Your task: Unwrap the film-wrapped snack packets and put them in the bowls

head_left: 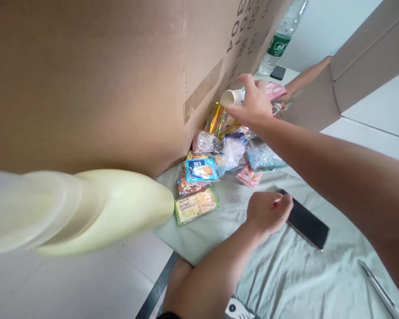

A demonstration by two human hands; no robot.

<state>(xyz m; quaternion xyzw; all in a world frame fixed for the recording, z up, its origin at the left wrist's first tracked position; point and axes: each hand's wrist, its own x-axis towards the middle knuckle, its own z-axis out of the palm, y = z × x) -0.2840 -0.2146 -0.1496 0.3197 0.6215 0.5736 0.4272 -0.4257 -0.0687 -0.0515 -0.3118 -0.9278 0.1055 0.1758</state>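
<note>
My right hand [254, 104] reaches to the far end of the snack pile, its fingers wrapped round a white paper cup [228, 98] tipped on its side, mouth facing left. My left hand [269, 212] is closed above the green cloth, beside the top end of a black phone [307, 221]. A small red spot shows at its curled fingers; whatever they hold is hidden. Between the hands lie a blue snack packet [202, 169], a soda biscuit pack [196, 206], a light-blue clear-wrapped pack [265, 157] and several other wrapped snacks.
A large cardboard box [119, 88] walls off the left. A pale yellow rounded object [119, 208] juts in before it. Another hand [283, 98] touches a pink packet [275, 91] near a second cardboard panel [358, 53]. A water bottle [279, 42] stands behind; a pen [378, 285] lies right.
</note>
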